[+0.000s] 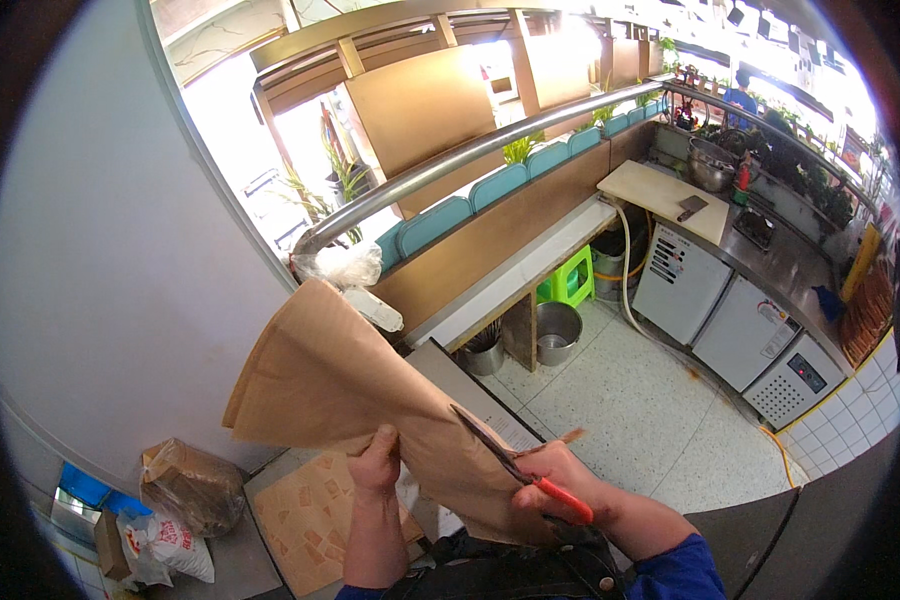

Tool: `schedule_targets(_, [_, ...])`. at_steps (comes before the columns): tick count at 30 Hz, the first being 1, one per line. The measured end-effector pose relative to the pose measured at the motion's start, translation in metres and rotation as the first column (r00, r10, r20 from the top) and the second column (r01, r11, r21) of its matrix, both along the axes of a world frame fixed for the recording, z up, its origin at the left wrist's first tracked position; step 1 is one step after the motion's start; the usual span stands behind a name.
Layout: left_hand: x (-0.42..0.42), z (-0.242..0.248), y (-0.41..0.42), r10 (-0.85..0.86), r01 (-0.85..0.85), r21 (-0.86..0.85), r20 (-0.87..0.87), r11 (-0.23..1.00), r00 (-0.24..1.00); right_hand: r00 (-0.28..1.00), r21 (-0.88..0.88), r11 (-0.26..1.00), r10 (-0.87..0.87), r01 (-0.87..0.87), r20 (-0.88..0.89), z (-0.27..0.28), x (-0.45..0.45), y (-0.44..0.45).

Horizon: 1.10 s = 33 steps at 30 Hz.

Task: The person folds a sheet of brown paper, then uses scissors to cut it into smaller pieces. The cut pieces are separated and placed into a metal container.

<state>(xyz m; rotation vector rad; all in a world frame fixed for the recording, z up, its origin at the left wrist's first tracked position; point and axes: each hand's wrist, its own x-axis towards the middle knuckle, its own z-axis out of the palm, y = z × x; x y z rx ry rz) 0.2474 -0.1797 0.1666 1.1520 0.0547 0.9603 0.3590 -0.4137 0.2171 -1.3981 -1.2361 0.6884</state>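
A layered, folded sheet of brown kraft paper (345, 367) is held up in front of me, spreading wide at its upper left. My left hand (376, 456) grips its lower edge, thumb on top. With my right hand (562, 476) I hold scissors (551, 499) with red handles. One dark blade lies over the paper near its right edge; the other blade is mostly hidden. A thin brown strip (562, 439) sticks out beyond my right fingers. Below my left forearm lies a brown sheet with a patchy pattern (304, 517).
Left on the counter are a plastic-wrapped brown bundle (191, 484) and a white plastic bag (180, 547). Across the floor (630, 405) stands a steel-topped fridge counter (742, 322) with a cutting board (667, 196) and cleaver (692, 207). Metal pots (558, 334) and a green stool (574, 276) sit under a shelf.
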Motion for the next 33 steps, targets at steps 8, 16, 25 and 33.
schedule_targets(8, [0.001,0.002,0.007,-0.063,0.061,0.054,0.022,0.997,0.998,0.998,-0.071,0.996,0.047,-0.045,0.029,0.007,0.005,-0.006])
schedule_targets(16, [0.003,0.005,0.010,0.018,-0.016,0.068,-0.036,0.998,0.999,1.000,-0.101,0.995,-0.027,0.025,-0.013,0.023,-0.001,-0.012])
schedule_targets(25, [0.001,0.026,0.026,0.023,-0.016,0.065,-0.105,0.998,0.994,0.913,-0.252,0.954,0.050,-0.164,-0.405,0.036,0.015,-0.014])
schedule_targets(33, [0.000,0.017,0.014,-0.007,0.013,0.026,-0.196,1.000,0.981,0.946,-0.185,0.978,0.032,-0.097,-0.324,0.024,0.007,-0.011])
